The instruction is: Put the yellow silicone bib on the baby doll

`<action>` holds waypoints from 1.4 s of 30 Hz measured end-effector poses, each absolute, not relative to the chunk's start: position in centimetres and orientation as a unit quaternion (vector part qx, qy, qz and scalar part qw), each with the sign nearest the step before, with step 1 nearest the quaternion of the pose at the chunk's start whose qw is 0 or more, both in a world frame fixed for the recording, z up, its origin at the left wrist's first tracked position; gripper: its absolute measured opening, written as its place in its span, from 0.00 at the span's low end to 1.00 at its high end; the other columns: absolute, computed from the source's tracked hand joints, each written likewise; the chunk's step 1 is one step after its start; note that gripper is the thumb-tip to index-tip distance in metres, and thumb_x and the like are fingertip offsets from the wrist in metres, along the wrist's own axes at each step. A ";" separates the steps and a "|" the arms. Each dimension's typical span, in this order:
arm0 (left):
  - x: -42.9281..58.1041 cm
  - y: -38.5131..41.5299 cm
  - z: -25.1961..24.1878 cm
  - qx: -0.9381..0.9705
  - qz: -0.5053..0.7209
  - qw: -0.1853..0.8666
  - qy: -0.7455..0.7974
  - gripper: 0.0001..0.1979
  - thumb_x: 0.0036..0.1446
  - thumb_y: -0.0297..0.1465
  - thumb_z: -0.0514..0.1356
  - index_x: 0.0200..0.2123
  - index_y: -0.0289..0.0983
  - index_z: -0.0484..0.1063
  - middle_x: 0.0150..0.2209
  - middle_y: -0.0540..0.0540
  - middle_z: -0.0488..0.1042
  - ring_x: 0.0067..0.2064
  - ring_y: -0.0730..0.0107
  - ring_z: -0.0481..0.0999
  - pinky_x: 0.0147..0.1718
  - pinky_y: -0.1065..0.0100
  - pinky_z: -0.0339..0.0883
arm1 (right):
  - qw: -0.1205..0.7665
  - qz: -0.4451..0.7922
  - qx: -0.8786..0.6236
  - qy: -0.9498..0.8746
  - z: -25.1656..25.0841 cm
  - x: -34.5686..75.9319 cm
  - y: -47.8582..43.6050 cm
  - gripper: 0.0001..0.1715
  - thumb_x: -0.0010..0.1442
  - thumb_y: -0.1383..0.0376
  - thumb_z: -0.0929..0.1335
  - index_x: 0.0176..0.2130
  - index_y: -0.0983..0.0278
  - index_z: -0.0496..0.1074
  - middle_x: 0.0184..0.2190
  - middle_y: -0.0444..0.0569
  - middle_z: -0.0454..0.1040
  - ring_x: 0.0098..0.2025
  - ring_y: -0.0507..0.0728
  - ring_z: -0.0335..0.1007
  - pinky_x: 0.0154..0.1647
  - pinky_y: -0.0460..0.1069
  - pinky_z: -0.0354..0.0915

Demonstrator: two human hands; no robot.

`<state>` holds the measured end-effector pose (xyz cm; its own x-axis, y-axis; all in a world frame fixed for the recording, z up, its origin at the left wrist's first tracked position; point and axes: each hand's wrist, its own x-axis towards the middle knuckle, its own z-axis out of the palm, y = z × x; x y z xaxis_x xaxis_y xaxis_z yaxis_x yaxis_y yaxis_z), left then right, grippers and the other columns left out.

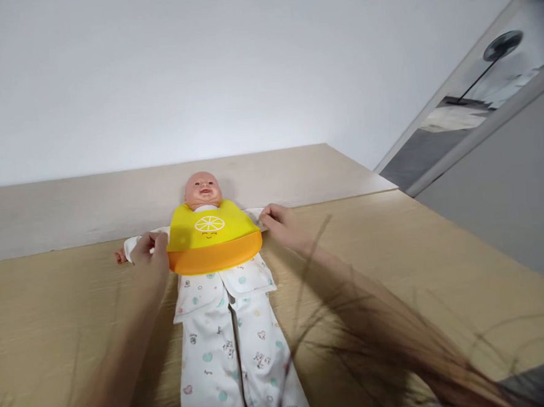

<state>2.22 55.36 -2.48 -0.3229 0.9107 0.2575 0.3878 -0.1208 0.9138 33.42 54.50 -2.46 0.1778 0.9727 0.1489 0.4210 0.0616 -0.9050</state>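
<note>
A baby doll (203, 189) lies on its back, head toward the wall, arms out to both sides. It wears a yellow bib (185, 224) with a citrus slice print and an orange catch pocket (215, 257). Below hang a white patterned top (246, 279) and matching pants (258, 352). At the doll's arm on the left, my left hand (150, 254) has curled fingers closed over the white sleeve, beside the bib's edge. My right hand (280, 224) pinches the other sleeve (255, 215); the doll's hand on that side is hidden.
The wooden table (358, 253) meets a paler board (288, 172) along a seam behind the doll. A white wall (200, 79) rises beyond. At the right are a doorway and a standing fan (502, 45). Blurred hair strands cross the lower view.
</note>
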 end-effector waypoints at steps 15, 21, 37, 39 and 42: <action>4.1 71.6 -3.6 0.317 0.410 0.637 0.570 0.19 0.51 0.40 0.61 0.43 0.36 0.72 0.27 0.43 0.74 0.24 0.60 0.74 0.24 0.64 0.67 | 0.413 0.674 -0.494 -0.361 -5.1 27.9 70.0 0.13 0.61 0.59 0.66 0.38 0.67 0.72 0.30 0.50 0.78 0.36 0.57 0.74 0.42 0.50 0.70; 4.4 70.3 -4.2 0.301 0.443 0.680 0.500 0.22 0.53 0.41 0.58 0.47 0.35 0.75 0.34 0.42 0.79 0.31 0.56 0.79 0.30 0.60 0.73 | 0.475 0.723 -0.420 -0.274 -7.1 28.1 70.6 0.10 0.61 0.61 0.65 0.37 0.65 0.72 0.30 0.48 0.79 0.32 0.56 0.75 0.44 0.49 0.71; 5.1 71.0 -8.1 0.346 0.448 0.726 0.391 0.40 0.35 0.28 0.62 0.58 0.36 0.74 0.37 0.48 0.83 0.29 0.64 0.78 0.26 0.70 0.67 | 0.574 0.652 -0.435 -0.237 -7.1 28.5 68.5 0.12 0.45 0.60 0.71 0.33 0.63 0.76 0.32 0.42 0.80 0.36 0.56 0.72 0.41 0.48 0.66; 5.3 71.5 -8.8 0.353 0.430 0.731 0.395 0.44 0.33 0.27 0.63 0.61 0.36 0.72 0.34 0.49 0.82 0.26 0.65 0.76 0.25 0.69 0.66 | 0.579 0.649 -0.437 -0.232 -7.2 28.9 68.3 0.13 0.43 0.60 0.72 0.32 0.62 0.76 0.32 0.41 0.80 0.37 0.56 0.72 0.41 0.48 0.66; 5.4 70.4 -8.8 0.370 0.417 0.727 0.401 0.48 0.31 0.24 0.65 0.63 0.35 0.70 0.32 0.50 0.83 0.26 0.65 0.77 0.27 0.69 0.67 | 0.578 0.648 -0.439 -0.232 -7.1 28.9 66.8 0.12 0.43 0.60 0.72 0.32 0.61 0.76 0.31 0.41 0.80 0.38 0.57 0.72 0.41 0.49 0.66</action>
